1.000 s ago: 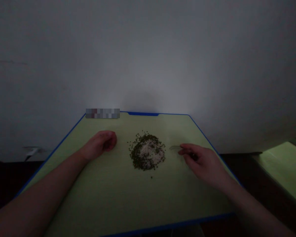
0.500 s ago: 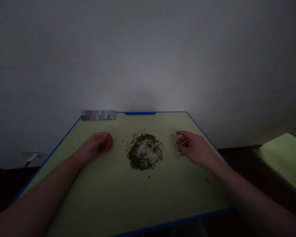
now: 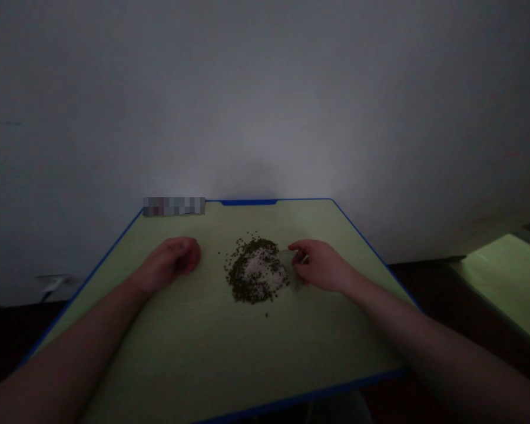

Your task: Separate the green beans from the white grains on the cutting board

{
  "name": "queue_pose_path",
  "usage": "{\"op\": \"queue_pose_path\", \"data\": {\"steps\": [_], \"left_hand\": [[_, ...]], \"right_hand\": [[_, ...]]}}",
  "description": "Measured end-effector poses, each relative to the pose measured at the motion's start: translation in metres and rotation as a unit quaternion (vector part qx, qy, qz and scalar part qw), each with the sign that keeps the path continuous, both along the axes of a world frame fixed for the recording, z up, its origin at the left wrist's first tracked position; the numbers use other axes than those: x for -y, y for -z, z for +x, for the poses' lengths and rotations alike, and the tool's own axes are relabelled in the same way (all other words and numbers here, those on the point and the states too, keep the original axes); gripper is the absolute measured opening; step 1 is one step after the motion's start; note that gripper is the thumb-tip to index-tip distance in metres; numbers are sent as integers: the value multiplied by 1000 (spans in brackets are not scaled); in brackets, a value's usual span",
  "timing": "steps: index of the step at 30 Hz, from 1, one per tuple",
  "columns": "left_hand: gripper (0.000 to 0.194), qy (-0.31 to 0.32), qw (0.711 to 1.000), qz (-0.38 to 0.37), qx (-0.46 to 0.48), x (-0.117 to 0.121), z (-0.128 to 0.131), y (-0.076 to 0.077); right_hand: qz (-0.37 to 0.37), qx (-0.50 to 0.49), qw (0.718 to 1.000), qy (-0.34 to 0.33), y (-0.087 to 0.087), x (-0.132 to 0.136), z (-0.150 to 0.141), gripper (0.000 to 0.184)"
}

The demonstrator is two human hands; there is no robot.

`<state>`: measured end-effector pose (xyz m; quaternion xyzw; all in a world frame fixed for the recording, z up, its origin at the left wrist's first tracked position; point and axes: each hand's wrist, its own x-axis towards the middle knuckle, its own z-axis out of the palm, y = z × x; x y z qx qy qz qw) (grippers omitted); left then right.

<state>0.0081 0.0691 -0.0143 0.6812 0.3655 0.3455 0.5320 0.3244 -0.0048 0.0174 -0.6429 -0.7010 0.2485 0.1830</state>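
Note:
A loose heap of small green beans mixed with pale grains like rice (image 3: pixel 257 272) lies mid-table, several beans scattered round its edge. My right hand (image 3: pixel 320 265) is at the heap's right side, its thumb and fingers closed on a clear plastic piece (image 3: pixel 297 284). That piece is see-through and dim, so its full shape is hard to make out; its edge is at the heap's right side. To the left, apart from the heap, my left hand (image 3: pixel 173 262) rests on the tabletop with its fingers curled in, and nothing shows in it.
The pale table (image 3: pixel 194 353) has a blue rim and stands against a grey wall (image 3: pixel 265 106). A blurred-out strip (image 3: pixel 174 206) lies at its far left edge. Another pale surface (image 3: pixel 507 282) is at the right. Below the front edge, a round container (image 3: pixel 342 409) shows dimly.
My right hand has moved left with the clear plastic piece, from beside the heap up to its right edge. My left hand has stayed in place.

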Motion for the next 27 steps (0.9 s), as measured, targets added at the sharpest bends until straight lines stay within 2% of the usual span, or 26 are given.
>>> {"op": "queue_pose_path", "data": {"steps": [6, 10, 16, 22, 27], "left_hand": [[40, 1, 1000, -11, 11, 1, 1, -2], [41, 10, 999, -12, 35, 1, 0, 0], [41, 17, 999, -8, 37, 0, 0, 2], [41, 16, 998, -23, 52, -1, -1, 4], [37, 11, 995, -54, 80, 1, 0, 3]], "right_hand": [[-31, -77, 996, -9, -2, 13, -9, 52], [-50, -128, 991, -11, -7, 20, -2, 52], [78, 11, 997, -18, -16, 35, 19, 49], [123, 144, 976, -106, -11, 62, 22, 34], [137, 164, 966, -144, -6, 68, 19, 35]]}}
